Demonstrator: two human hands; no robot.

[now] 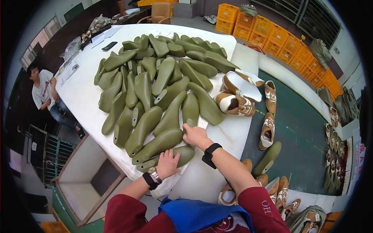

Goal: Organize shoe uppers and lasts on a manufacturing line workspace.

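Resting the spread left hand [168,164] on the nearest green last [185,154] by the worktop's [229,138] near edge, likely against rolling, and pinching another last [190,106] endwise in the right hand [195,136], probably for control.

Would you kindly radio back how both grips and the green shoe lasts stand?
Left grip open over a green last; right grip at the near end of another last, hold unclear; more lasts crowd close; brown shoes to the right.
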